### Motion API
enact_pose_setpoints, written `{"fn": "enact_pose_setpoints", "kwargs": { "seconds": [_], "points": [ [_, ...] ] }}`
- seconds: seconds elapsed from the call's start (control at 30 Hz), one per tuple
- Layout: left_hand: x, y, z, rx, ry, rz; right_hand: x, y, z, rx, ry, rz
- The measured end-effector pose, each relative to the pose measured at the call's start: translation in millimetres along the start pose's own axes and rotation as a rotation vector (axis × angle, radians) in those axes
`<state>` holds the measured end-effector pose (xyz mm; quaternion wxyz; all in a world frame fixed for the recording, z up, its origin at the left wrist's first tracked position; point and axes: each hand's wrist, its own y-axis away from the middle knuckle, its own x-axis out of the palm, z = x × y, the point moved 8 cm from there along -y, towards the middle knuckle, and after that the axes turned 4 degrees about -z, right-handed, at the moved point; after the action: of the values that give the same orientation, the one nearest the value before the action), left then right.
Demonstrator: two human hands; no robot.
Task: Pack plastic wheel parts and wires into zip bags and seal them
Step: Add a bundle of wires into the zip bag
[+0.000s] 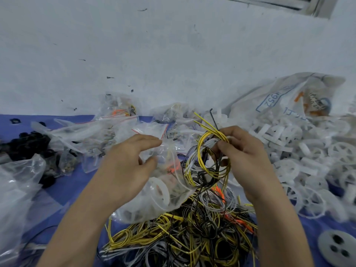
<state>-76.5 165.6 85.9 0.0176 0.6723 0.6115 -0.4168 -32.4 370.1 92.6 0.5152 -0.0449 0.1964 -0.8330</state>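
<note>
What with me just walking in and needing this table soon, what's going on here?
A person is filling bags. The left hand holds a clear plastic zip bag with a white plastic wheel part already inside. The right hand pinches a coiled bundle of yellow, white and black wires beside the bag's mouth, not yet in. A heap of loose wires lies below and a pile of white wheels sits at the right.

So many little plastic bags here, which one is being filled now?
The clear bag held at its mouth by the left hand, with a white wheel inside; the other bags lie untouched behind it.
</note>
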Motion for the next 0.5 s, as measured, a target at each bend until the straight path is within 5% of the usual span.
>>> {"fn": "enact_pose_setpoints", "kwargs": {
  "seconds": [0.5],
  "points": [
    [42,2,-13,0.103,0.075,0.200,45,12,10,-0.034,-0.181,0.285]
  ]
}}
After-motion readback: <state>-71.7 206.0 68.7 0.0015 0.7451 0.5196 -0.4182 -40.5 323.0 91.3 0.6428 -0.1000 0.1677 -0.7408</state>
